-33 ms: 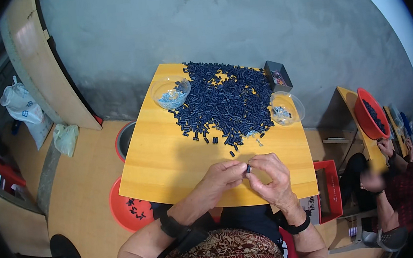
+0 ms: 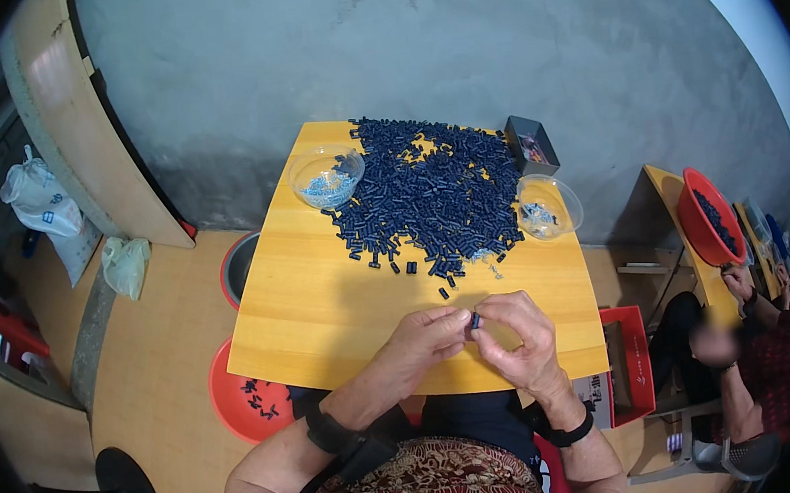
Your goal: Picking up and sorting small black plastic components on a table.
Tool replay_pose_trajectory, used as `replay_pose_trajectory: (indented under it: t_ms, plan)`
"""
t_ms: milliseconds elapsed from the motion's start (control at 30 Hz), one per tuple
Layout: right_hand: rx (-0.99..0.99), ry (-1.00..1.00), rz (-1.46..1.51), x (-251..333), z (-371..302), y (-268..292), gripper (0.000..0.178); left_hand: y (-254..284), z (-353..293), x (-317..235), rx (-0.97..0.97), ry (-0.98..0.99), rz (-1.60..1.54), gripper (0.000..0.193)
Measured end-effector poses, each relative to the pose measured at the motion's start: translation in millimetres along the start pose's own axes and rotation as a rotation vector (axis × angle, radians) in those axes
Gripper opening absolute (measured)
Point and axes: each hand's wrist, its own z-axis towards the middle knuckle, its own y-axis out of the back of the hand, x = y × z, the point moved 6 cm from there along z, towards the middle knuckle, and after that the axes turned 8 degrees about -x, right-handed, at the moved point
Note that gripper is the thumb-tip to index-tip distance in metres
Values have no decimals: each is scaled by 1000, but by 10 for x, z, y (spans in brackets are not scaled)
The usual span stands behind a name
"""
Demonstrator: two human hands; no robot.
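Note:
Over the near part of the yellow table (image 2: 296,303), my left hand (image 2: 430,335) and my right hand (image 2: 521,337) meet fingertip to fingertip. Pinched between them is a small dark plastic piece (image 2: 474,321), mostly covered by the fingers. Both hands are closed on it. Beyond them spreads a wide heap of small dark cylindrical pieces (image 2: 437,190), with a few loose ones at its near edge. A clear bowl (image 2: 329,179) of small light-blue and silvery parts stands left of the heap. Another clear bowl (image 2: 550,205) with small silvery parts is on the right.
A dark grey box (image 2: 532,145) sits at the far right corner. Under the left edge is a red basin (image 2: 239,409) holding dark pieces. A red box (image 2: 630,366) stands right of the table. Farther right, a person sits by another table with a red basin (image 2: 708,216).
The fingers of my right hand have shifted very slightly around the small dark piece. Nothing else has visibly moved.

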Motion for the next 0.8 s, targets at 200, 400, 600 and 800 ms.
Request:
replay_pose_trajectory:
  t_ms: [200,400,600,800]
  plan:
    - [-22,-34,39,2,10,-3,27,12,8,30,24,-24,-43,18]
    - [1,27,-29,38,-11,-21,26,42,40,42,-23,-77,80,17]
    - [35,62,-81,60,35,-54,27,26,46,-66,-61,-142,173,22]
    - [72,-21,-65,-79,218,40,20,245,-6,-310,-146,-219,220,19]
